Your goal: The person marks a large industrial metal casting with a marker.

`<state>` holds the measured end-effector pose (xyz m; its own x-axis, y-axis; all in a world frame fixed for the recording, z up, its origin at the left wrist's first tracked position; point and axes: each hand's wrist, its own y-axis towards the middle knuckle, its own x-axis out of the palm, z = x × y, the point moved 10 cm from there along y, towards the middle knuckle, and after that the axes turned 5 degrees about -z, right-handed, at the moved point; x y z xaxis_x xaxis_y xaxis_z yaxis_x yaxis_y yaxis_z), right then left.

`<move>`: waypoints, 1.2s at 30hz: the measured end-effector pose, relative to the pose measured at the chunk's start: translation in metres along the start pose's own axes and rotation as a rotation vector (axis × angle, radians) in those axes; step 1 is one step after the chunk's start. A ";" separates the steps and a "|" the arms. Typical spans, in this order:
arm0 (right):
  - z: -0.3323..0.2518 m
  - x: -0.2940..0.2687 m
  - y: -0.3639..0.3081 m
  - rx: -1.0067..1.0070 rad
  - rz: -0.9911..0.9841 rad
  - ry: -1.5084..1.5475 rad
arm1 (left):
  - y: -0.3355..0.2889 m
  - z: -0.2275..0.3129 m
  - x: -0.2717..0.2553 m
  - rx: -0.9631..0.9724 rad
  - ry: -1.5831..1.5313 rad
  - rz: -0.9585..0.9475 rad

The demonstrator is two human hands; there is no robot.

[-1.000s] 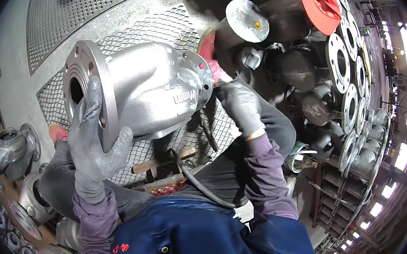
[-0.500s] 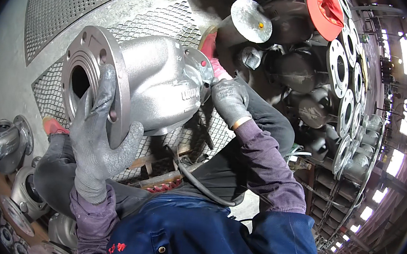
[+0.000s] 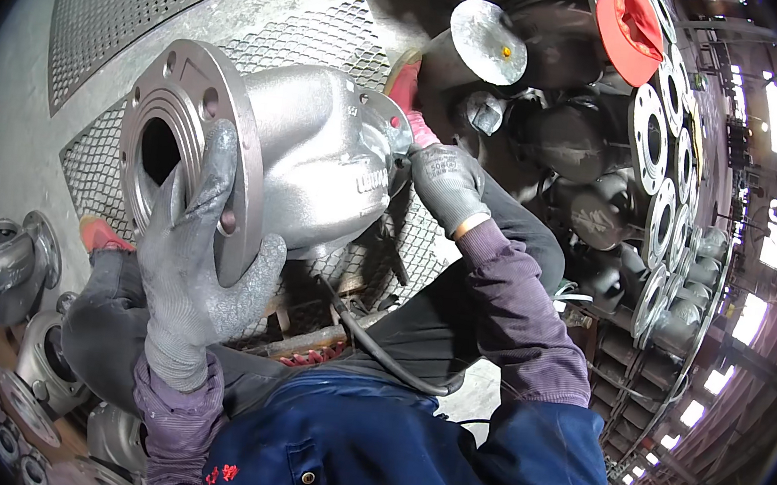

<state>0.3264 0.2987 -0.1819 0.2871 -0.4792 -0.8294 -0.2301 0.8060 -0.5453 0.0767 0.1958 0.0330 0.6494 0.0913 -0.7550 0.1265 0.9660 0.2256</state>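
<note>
A grey cast-metal valve body (image 3: 312, 154) lies on its side in front of me, its wide drilled flange (image 3: 172, 92) facing left. My left hand (image 3: 201, 270), in a grey glove, grips that flange, with fingers over its face and thumb at the near, inner side. At the opposite end is a smaller round cover flange (image 3: 388, 121) with a red dot. My right hand (image 3: 446, 187), also gloved, is closed at this cover's edge. Its fingertips pinch by a small dark piece whose kind I cannot make out.
Expanded-metal mesh (image 3: 334, 36) covers part of the floor under the valve body. A black hose (image 3: 377, 350) runs beside my legs. Several grey valve bodies (image 3: 575, 134) and flanges stand at the right, with a red cap (image 3: 630, 36) on top. More castings (image 3: 3, 264) sit at the left.
The view has shifted a little, so the valve body sits slightly further right. Both hands keep their places on it.
</note>
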 end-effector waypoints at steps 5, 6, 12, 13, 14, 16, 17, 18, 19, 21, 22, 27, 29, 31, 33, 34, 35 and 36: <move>-0.003 0.004 -0.017 0.122 -0.147 -0.152 | 0.001 0.001 0.000 0.016 -0.005 0.001; -0.011 0.003 -0.018 0.054 -0.151 -0.198 | 0.001 0.000 0.000 0.000 -0.005 -0.008; -0.003 0.011 -0.019 0.085 -0.242 -0.160 | 0.000 -0.002 0.000 -0.034 -0.004 -0.028; -0.009 -0.004 -0.017 0.008 -0.076 -0.126 | 0.000 -0.002 0.000 -0.032 -0.009 -0.024; -0.016 -0.022 -0.020 -0.093 0.114 -0.078 | 0.000 -0.002 -0.001 -0.036 -0.024 -0.013; -0.009 -0.030 -0.018 -0.105 0.186 0.098 | 0.000 -0.001 -0.001 -0.018 -0.028 0.006; -0.007 -0.026 -0.015 -0.103 0.134 0.089 | 0.001 0.000 -0.002 0.003 -0.016 0.015; -0.004 -0.017 -0.011 -0.048 0.034 -0.013 | 0.001 0.002 -0.003 0.022 -0.004 0.024; 0.001 -0.008 -0.009 0.005 -0.072 -0.115 | 0.001 0.001 -0.002 0.019 0.001 0.016; 0.006 -0.005 -0.010 0.047 -0.162 -0.081 | 0.001 0.000 -0.002 0.012 0.012 0.005; 0.010 -0.005 -0.013 0.067 -0.212 -0.062 | 0.001 -0.001 -0.001 0.002 0.004 0.001; 0.032 -0.065 -0.040 -0.011 0.144 0.256 | 0.000 -0.004 -0.002 -0.009 -0.020 -0.010; 0.053 -0.092 -0.051 -0.079 0.428 0.543 | 0.001 -0.006 -0.003 -0.014 -0.018 -0.023; 0.080 -0.081 -0.049 -0.021 0.551 0.961 | 0.004 -0.006 -0.004 0.025 0.015 -0.028; 0.093 -0.048 -0.037 0.135 0.611 1.086 | 0.011 -0.007 -0.004 0.095 0.057 -0.046; 0.096 -0.018 -0.026 0.244 0.544 1.240 | 0.012 -0.007 -0.011 0.134 0.040 0.023; 0.092 0.003 -0.021 0.296 0.591 1.339 | 0.014 -0.013 -0.013 0.130 0.071 0.025; 0.085 0.018 -0.016 0.310 0.612 1.328 | 0.015 -0.015 -0.015 0.160 0.100 0.041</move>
<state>0.4146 0.3068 -0.1779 -0.8504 0.1307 -0.5096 0.2516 0.9517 -0.1758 0.0571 0.2127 0.0385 0.5800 0.1613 -0.7985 0.2243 0.9107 0.3468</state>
